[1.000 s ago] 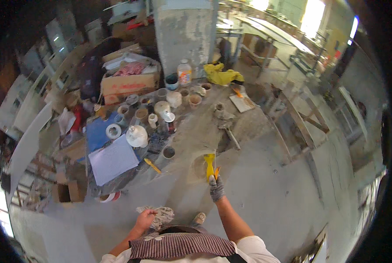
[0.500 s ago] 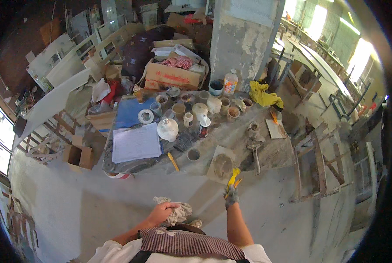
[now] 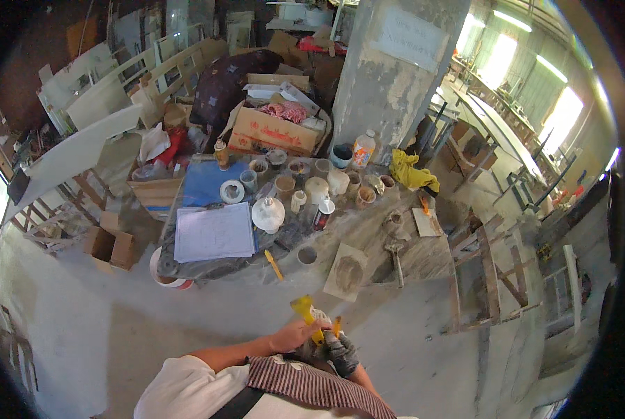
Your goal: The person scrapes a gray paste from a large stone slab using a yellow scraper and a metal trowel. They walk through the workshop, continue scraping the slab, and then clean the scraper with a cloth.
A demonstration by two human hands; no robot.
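Note:
Just in front of my apron, my two hands meet. My bare left hand (image 3: 293,336) is closed on a pale rag (image 3: 319,315), mostly hidden now, with its fingers against a yellow scraper (image 3: 303,306). My right hand (image 3: 341,353), in a grey glove, grips that scraper and a second, orange-yellow tool (image 3: 337,325) whose kind I cannot make out. Beyond them is the worktable (image 3: 284,269). Near its front edge lie a stained square board (image 3: 346,272) with a dark patch, a yellow-handled tool (image 3: 273,265) and a grey cup (image 3: 307,256).
Several tubs and jars, a white squat bottle (image 3: 268,215) and a spray can (image 3: 323,214) crowd the tabletop. Papers (image 3: 215,232) lie at left, a yellow cloth (image 3: 414,170) at the far right. A pillar (image 3: 389,84) rises behind; wooden frames (image 3: 490,279) stand at right.
My right hand has come back from the table edge with the yellow tools, toward my body. My left hand has moved right with the rag to meet it at the scraper.

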